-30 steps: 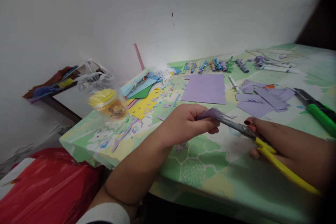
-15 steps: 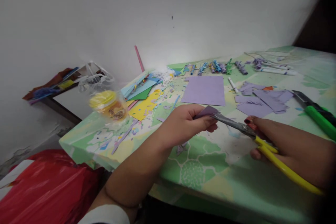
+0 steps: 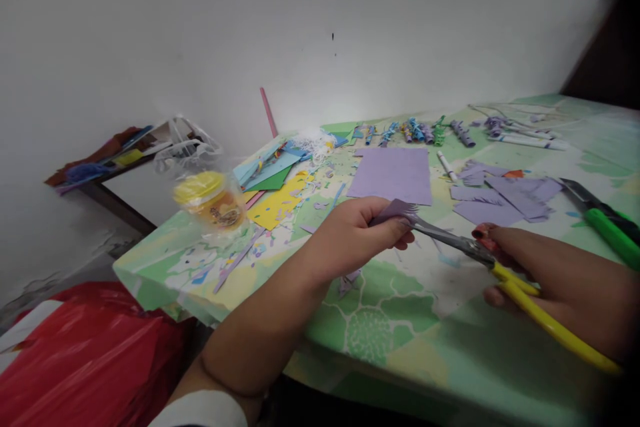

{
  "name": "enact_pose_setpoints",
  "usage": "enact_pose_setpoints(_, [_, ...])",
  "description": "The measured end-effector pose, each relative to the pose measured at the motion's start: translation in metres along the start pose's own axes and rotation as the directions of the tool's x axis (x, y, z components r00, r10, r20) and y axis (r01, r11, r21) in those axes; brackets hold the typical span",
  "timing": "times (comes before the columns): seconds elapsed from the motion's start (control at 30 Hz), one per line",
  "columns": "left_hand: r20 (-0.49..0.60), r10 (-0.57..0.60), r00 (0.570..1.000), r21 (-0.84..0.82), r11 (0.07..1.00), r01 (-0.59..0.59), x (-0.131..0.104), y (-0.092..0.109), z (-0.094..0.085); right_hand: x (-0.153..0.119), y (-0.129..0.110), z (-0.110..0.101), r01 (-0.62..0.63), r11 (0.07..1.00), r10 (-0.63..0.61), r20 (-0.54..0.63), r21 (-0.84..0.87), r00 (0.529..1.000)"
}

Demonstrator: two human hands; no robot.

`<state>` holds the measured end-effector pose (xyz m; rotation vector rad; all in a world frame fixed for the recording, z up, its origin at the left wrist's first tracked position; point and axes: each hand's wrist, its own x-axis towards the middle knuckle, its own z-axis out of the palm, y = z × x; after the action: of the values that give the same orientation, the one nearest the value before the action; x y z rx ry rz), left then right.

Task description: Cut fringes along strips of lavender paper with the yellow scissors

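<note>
Pinched between the thumb and fingers of my left hand (image 3: 373, 233) is a small purple paper piece (image 3: 393, 211) with a fringed edge. My right hand (image 3: 530, 273) grips the yellow handles of the scissors (image 3: 540, 320). The blades point left and their tips touch the fringed edge. Beyond my hands lies a square purple sheet (image 3: 393, 175). Cut purple pieces (image 3: 523, 197), some fringed, lie above my right hand, with a white marker (image 3: 447, 165) beside them.
A row of curled paper rolls (image 3: 414, 129) stretches along the back. A yellow-lidded cup (image 3: 207, 203) in plastic stands at the left, near coloured sheets (image 3: 275, 177) and scraps. A green-handled cutter (image 3: 610, 230) lies at the right. A red bag (image 3: 100, 347) is lower left.
The view has shifted slightly. My right hand and the scissors have moved a little to the right and down in the picture. My left hand still holds the purple piece.
</note>
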<state>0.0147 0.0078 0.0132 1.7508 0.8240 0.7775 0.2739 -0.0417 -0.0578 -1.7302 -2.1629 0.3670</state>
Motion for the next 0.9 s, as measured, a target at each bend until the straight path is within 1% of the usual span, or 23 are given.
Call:
enact_pose_setpoints(0.13, [0.017,-0.009,1.000,0.068,0.998,0.008,-0.002,0.001,0.002,0.001,-0.004,-0.001,0.010,1.000,-0.010,0.007,0.023,1.000])
enact_pose_setpoints(0.27, [0.012,-0.016,1.000,0.069,0.998,0.015,-0.004,0.003,0.004,-0.002,-0.009,-0.001,0.014,0.998,-0.016,0.041,0.054,0.999])
enact_pose_setpoints(0.4, [0.008,-0.026,1.000,0.064,0.998,0.025,-0.005,0.003,0.005,-0.003,-0.008,0.000,0.015,0.999,-0.015,0.005,0.034,1.000])
enact_pose_setpoints(0.53, [-0.005,-0.027,1.000,0.065,0.998,0.028,-0.005,0.004,0.004,-0.003,-0.006,0.001,0.006,1.000,-0.006,-0.003,0.019,1.000])
enact_pose_setpoints(0.73, [0.027,-0.062,0.998,-0.021,0.998,0.063,-0.006,0.008,0.005,-0.002,-0.013,-0.005,0.035,0.998,-0.034,-0.011,0.048,0.999])
enact_pose_setpoints(0.9, [0.064,-0.100,0.993,-0.106,0.989,0.107,-0.007,0.009,0.005,-0.001,-0.013,-0.008,0.002,1.000,-0.002,-0.002,0.003,1.000])
